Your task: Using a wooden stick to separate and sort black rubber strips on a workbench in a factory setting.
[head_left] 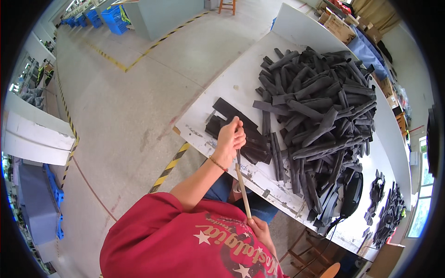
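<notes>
A left hand [232, 140], fingers curled tight, grips a dark strip [238, 159]; just below them rises a stick [242, 190], lower end clasped in the right hand's [261, 230] fingers. Steady alignment should help.

My shirt [143, 231] is red, its left sleeve [160, 204] short and loose. On the shirt's front are curving tan letters [228, 237] and white stars [202, 237]. Beyond the shirt are my blue trousers [265, 211] and a thin, brownish bracelet [218, 164] on my left wrist.
</notes>
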A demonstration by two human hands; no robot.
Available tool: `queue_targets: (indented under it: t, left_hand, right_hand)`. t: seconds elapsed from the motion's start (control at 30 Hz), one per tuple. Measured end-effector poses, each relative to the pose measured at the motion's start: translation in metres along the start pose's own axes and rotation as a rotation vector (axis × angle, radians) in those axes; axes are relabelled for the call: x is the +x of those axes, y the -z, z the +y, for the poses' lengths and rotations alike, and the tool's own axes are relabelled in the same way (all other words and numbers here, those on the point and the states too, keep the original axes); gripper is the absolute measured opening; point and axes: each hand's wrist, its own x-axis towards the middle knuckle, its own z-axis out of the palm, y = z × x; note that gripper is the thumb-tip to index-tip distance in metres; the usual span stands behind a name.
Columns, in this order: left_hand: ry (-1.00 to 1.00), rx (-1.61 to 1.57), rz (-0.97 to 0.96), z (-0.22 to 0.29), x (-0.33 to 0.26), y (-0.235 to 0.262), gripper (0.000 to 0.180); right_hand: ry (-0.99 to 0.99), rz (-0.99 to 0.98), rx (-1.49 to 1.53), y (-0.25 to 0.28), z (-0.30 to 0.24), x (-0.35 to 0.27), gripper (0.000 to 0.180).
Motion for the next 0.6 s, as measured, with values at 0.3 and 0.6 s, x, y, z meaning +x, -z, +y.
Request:
queue_targets:
  t: [0.3, 0.6]
  left_hand:
    - [0.179, -0.391, 0.148, -0.042, 0.008, -0.002, 0.026]
    - [-0.145, 0.267, 0.068, -0.027, -0.022, -0.023, 0.029]
  right_hand:
    - [0.290, 0.622, -0.534, 0.014, -0.070, 0.033, 0.018]
    - [0.582, 0.573, 0.077, 0.014, -0.123, 0.124, 0.009]
